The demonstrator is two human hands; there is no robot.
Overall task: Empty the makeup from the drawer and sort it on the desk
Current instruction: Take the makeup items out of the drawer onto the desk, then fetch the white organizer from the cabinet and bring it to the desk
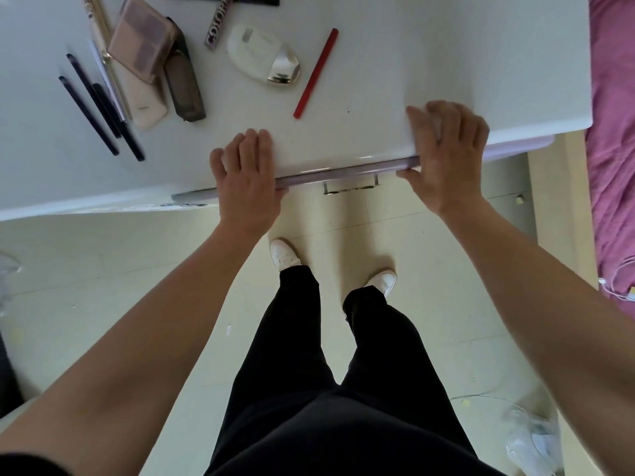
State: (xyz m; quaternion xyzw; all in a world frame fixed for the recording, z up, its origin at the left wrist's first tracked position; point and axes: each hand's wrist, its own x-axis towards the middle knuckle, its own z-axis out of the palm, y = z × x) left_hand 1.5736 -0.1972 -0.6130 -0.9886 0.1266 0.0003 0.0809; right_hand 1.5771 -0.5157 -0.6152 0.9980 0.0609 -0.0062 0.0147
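The left hand's fingers [256, 142] lie close together and nearly flat on the top of the white desk [446, 46], at its front edge. The little finger stands slightly apart, and the thumb is hidden below the rim. The left hand [245, 176] crosses the lilac drawer front [343, 173], which shows only as a thin strip under the desk's edge. The right hand's fingers [446, 121] are a little spread and gently bent on the desk top near its corner. Its thumb presses against the drawer front, so the right hand [443, 152] spans the same edge. A metal handle [350, 188] shows on the drawer between the two hands.

The makeup lies on the desk beyond the left hand. It comprises a red pencil [316, 73], a white tube with a gold cap [263, 55], a lettered tube [218, 24], a pink palette [144, 36] resting on a dark case [184, 85], and several dark pencils [92, 108] side by side. What the drawer holds cannot be seen.
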